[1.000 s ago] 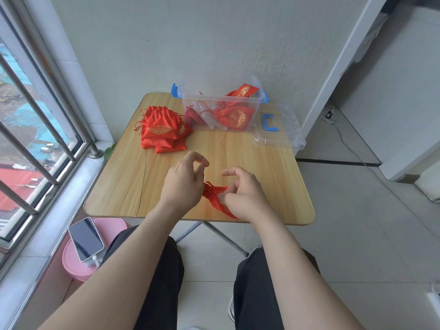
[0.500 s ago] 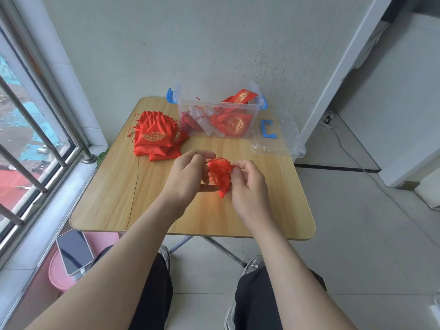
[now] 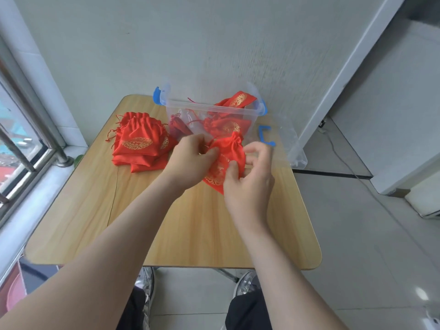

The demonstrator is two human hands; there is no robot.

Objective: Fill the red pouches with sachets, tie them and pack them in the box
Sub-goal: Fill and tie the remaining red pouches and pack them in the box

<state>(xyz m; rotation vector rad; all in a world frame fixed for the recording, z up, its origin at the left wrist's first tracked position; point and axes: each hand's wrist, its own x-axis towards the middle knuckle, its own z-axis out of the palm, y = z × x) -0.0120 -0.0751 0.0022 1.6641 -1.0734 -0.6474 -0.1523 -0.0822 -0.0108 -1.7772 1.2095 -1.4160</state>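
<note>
A person is sitting at a wooden table [image 3: 190, 234], holding one red pouch [image 3: 229, 150] in both hands over the middle of the table, just in front of a clear plastic box [image 3: 209, 107] at the far edge. The left hand [image 3: 190, 160] is pinching the pouch's left side with curled fingers. The right hand [image 3: 250, 179] is gripping its right side, thumb pressing the cloth. A stack of red pouches [image 3: 140, 141] is lying near the far left corner. The box lid [image 3: 289, 148] is resting at the far right corner.

Single head-worn view, wide-angle, looking forward and down — desk [image 3: 78, 210] close below, wall [image 3: 214, 44] beyond at 12 o'clock, barred window [image 3: 21, 129] at 9 o'clock
</note>
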